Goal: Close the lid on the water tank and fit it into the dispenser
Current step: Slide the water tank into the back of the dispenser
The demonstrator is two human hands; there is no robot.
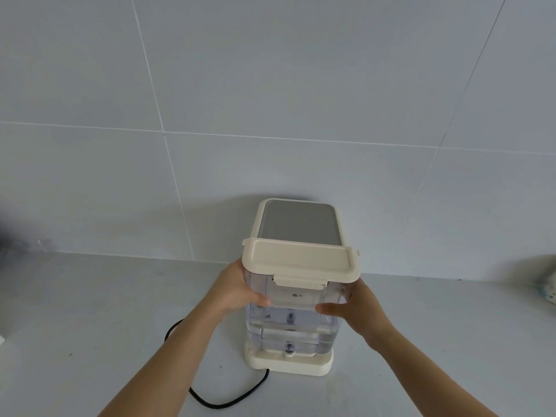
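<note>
Your two arms reach in from the near edge, and each hand holds one side of the tank (pixel 290 314). Your left hand (pixel 237 288) grips the left wall, with the thumb laid on the near face. Your right hand (pixel 359 308) grips the right wall, with its fingers spread on the near face too. Both hands are closed on the tank, not loose.

The tank is clear and has water in the low part. It stands upright on the near part of the dispenser (pixel 296 227), right over the cream base (pixel 288 361). The far, tall part of the dispenser with the grey top sits just behind it, by the wall (pixel 270 85).

The lid (pixel 301 261) lies flat on top of the tank. Its front clip (pixel 300 282) hangs down over the rim, so the lid looks shut. That part of the job seems done.

The second part looks almost done. The bottom of the tank sits very close to the base, but you cannot tell from here if it is pushed all the way down. The small valve at the bottom seems to line up with the middle of the base. A gentle press straight down may be all that is left, and then you can let go.

A black cord (pixel 231 398) curls on the table (pixel 90 326) to the near left of the base. It is clear of your hands.
</note>
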